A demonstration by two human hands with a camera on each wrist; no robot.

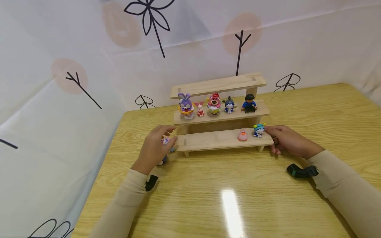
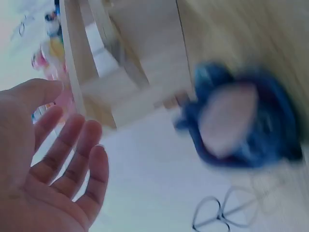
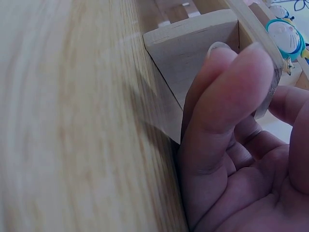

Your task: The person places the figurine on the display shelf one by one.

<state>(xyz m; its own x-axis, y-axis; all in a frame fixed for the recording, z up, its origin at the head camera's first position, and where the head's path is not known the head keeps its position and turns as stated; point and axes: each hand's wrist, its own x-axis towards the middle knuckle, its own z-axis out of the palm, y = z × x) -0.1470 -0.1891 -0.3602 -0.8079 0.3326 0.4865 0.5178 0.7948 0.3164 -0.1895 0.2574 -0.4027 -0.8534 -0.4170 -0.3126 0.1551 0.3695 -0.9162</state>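
Note:
A three-tier wooden shelf (image 1: 208, 140) stands on the table. At the right end of its lowest tier my right hand (image 1: 290, 140) grips the board's end, with curled fingers (image 3: 217, 106) beside and below the board. Close to that hand is a figurine with a teal hat (image 1: 259, 130), and a pink figurine (image 1: 242, 135) stands left of it. My left hand (image 1: 155, 145) hovers by the tier's left end, fingers loosely bent and holding nothing. Beneath it are small figurines, partly hidden; a blue figure (image 2: 280, 125) looks blurred in the left wrist view.
Along the middle tier stand a purple rabbit figurine (image 1: 186, 105), a small pink figurine (image 1: 200, 109), a red-hatted pink bear figurine (image 1: 214, 103), a dark-hatted figurine (image 1: 229, 105) and a toy person in blue (image 1: 249, 104). A patterned white cloth (image 1: 196, 49) hangs behind the table (image 1: 190, 195).

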